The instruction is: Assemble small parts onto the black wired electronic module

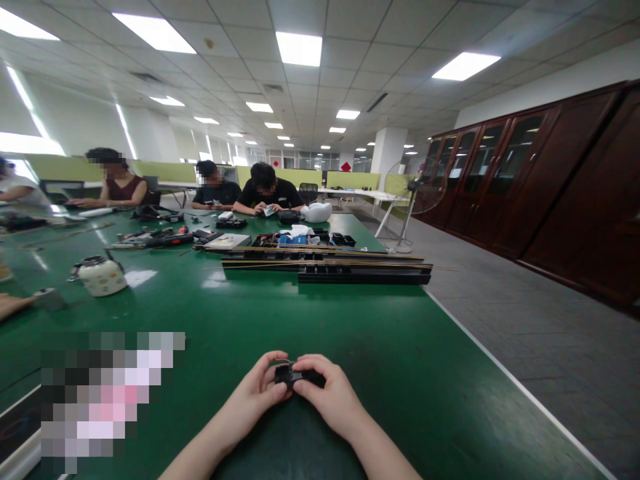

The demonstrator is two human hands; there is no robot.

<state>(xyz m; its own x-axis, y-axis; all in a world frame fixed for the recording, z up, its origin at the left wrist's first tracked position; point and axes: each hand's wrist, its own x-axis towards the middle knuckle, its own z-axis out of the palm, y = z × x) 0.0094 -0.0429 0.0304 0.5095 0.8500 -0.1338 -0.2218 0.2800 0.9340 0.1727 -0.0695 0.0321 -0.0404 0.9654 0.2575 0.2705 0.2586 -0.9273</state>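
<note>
Close in front of me, a small black plastic part (pixel 299 375) with a recessed middle is held just over the green table (pixel 240 320). My left hand (pixel 265 383) grips its left end, thumb at the near side and fingers behind. The right end is pinched by my right hand (pixel 323 383), its thumb pressing near the middle and its fingers curled over the top. A thin piece shows along the part's upper edge, too small to name. Fingers hide both ends of the part.
Long black rails (pixel 365 273) with thin rods lie across the table ahead. A patterned pot (pixel 103 275) and a grey cylinder (pixel 49 299) stand at left. Tools (pixel 165 238) lie farther back. Several people sit beyond. The table's right edge borders the floor, with a standing fan (pixel 411 200).
</note>
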